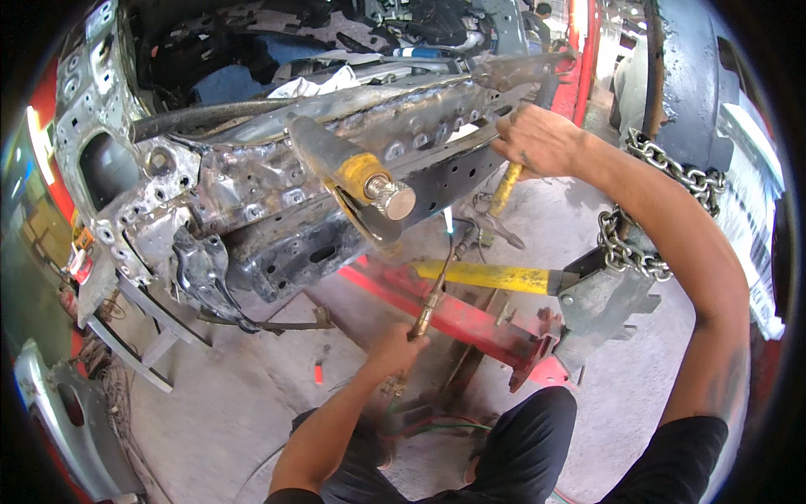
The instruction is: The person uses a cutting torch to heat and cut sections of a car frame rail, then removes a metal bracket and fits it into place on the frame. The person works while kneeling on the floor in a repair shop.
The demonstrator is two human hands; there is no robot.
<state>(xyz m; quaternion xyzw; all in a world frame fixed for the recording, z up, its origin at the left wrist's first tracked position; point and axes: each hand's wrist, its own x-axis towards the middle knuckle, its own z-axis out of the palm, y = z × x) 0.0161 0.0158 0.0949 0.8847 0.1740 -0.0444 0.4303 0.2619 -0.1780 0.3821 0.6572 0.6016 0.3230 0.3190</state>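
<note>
My left hand [396,351] is closed around the brass handle of a gas torch [432,304], which points up and away toward the car body's lower edge. A blue-white streak glows near the torch's far end; I cannot tell whether it is a flame. My right hand [537,141] grips a hammer by its yellow handle [506,186], with its dark end above the fist. The hammer's pointed metal head [502,228] hangs below, near the torch's far end. Close by is the stripped car body's sill [453,181], its metal bare and scorched.
A clamp [361,176] with a yellow collar and knurled knob juts from the sill. Below run a yellow bar [495,275] and a red beam [478,328]. A heavy chain [672,168] hangs beside my right arm. Hoses [445,424] lie between my legs; a grey panel [63,428] stands left.
</note>
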